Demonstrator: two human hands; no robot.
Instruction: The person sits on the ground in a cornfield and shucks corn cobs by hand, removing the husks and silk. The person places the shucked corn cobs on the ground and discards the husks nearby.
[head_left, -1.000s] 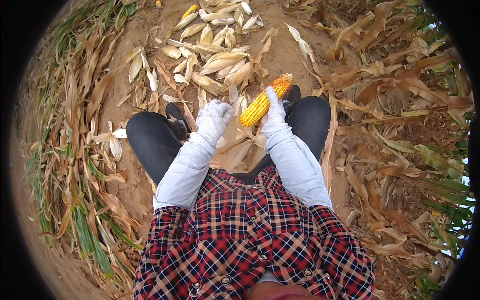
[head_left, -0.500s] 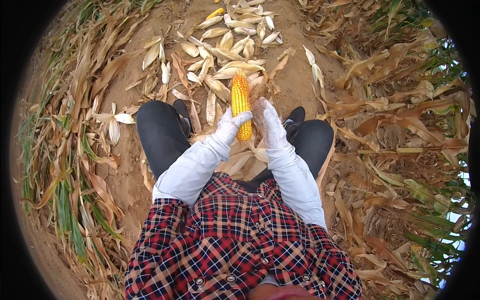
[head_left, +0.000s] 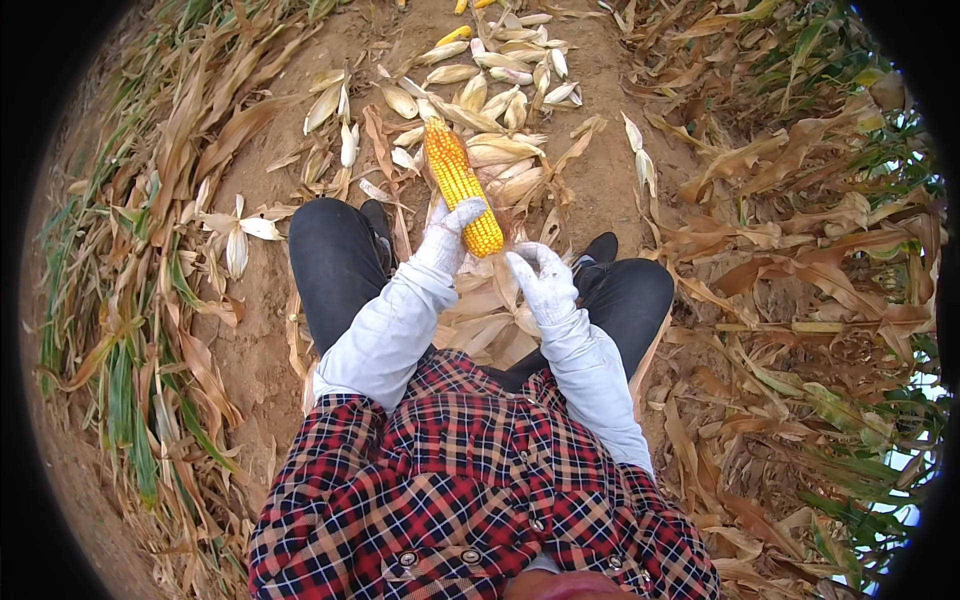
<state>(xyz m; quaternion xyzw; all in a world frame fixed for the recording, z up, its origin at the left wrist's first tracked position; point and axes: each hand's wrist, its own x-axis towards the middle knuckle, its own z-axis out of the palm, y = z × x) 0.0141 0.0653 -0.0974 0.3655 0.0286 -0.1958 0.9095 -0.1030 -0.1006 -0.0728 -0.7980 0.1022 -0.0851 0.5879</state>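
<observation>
A bare yellow ear of corn (head_left: 457,180) leans up and to the left in front of me, its husk off. My left hand (head_left: 450,222), in a whitish glove, is wrapped round its lower part with the thumb across the kernels. By the blunt lower end of the ear, my right hand (head_left: 545,282), also gloved, has thumb and forefinger curled together in a pinch. Whatever lies between those fingertips is too small to make out. Brownish silk strands show beside the ear. Below the hands, pale loose husks (head_left: 475,325) lie between my legs.
Several ears in dry husks (head_left: 500,105) are heaped on the brown soil ahead, with a few bare yellow ears (head_left: 455,36) at the far end. Dry stalks and leaves line the left (head_left: 170,200) and the right (head_left: 800,270). My bent knees (head_left: 335,265) flank the husks.
The ear has tipped from nearly upright to leaning left in my left hand. My right hand has moved down to its lower end, its fingers now curled into a pinch.
</observation>
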